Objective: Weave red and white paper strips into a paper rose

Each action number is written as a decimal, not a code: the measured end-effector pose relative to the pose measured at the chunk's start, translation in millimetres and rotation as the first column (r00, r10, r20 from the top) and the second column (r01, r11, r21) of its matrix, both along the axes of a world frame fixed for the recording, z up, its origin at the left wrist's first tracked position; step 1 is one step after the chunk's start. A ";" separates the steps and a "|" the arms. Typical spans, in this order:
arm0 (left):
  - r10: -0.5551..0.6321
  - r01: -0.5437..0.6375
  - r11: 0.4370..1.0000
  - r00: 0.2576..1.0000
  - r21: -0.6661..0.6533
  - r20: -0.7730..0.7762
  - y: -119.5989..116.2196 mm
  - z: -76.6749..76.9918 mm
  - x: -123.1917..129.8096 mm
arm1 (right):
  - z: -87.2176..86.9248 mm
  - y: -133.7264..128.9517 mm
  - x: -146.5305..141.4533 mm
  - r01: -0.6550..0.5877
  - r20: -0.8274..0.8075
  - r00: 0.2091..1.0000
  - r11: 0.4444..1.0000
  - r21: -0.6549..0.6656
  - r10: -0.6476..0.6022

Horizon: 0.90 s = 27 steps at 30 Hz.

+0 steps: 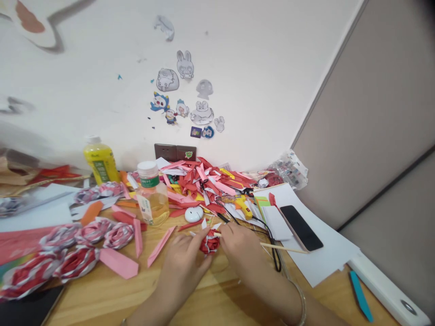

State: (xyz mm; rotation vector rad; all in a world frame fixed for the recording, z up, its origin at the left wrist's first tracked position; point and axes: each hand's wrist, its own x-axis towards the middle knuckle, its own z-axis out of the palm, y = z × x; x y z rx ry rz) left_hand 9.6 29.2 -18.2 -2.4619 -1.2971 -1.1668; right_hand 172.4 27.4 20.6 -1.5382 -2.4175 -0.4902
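Note:
Between the thumb and fingers of my left hand [185, 256] is a small red paper flower [210, 244] with white edges, held low over the wooden table. My right hand [241, 251] is closed around a thin wooden stick [283, 247]. One end of the stick touches the top of the flower, and the other sticks out to the right past my wrist. My right fingertips are partly hidden behind the hand. Close behind the flower lie a white oval case [193, 214] and loose red and pink folded paper strips [161, 246].
Finished-looking paper flowers [118, 235] lie at the left. A bottle of pale yellow liquid [152, 199] and a yellow-green drink bottle [100, 160] stand behind. A yellow glue gun [243, 206] with a black cable, a phone [301, 227] and white paper [316, 267] are at the right.

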 end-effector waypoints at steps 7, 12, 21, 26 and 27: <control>-0.010 0.011 0.999 1.000 -0.051 0.017 0.7 -0.8 -0.8 | 4.7 -0.8 1.1 -0.001 -0.084 0.996 0.999 -0.036 -0.002; -0.039 0.042 0.996 0.999 -0.075 0.036 0.7 0.4 -0.5 | 15.6 0.3 1.6 -0.012 -0.228 0.973 0.988 -0.156 -0.024; -0.069 0.104 0.957 0.988 -0.272 0.138 0.7 -0.6 0.7 | 28.6 3.3 6.8 -0.110 -0.386 0.922 0.970 -0.218 0.018; -0.083 0.207 0.884 0.952 -0.419 0.295 2.2 -1.8 2.4 | 29.4 11.3 14.6 -0.165 -0.522 0.853 0.948 -0.273 -0.002; -0.088 0.236 0.870 0.938 -0.432 0.336 3.1 -2.4 2.8 | 29.0 12.6 15.5 -0.178 -0.535 0.845 0.940 -0.291 -0.005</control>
